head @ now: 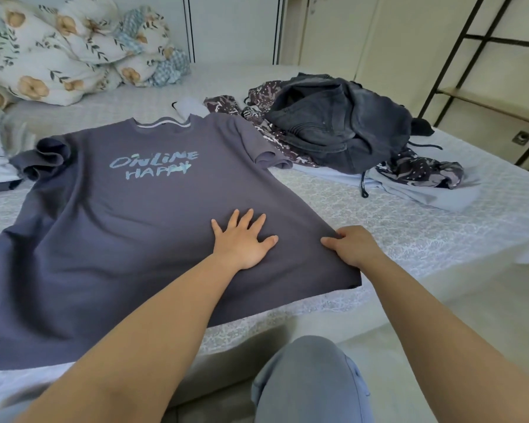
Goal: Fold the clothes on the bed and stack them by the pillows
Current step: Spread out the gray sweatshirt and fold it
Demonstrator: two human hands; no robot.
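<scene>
One grey T-shirt (141,215) spread flat, unfolded: left hand (242,242) pressing with fingers spread, right hand (353,245) pinching its right edge. Far right, heap of clothes (342,132) awaits.

- The T-shirt (129,227) under my left hand (242,242) is matt grey knit cloth, smooth, its lettering faintly shiny.
- My right hand (353,247) pinches its soft hem.
- The bed cover (425,227) is pale cloth with a textured woven pattern.
- The dark trousers (333,123) look like faded, coarse denim.
- The shelf frame (449,56) is black matt metal.
</scene>
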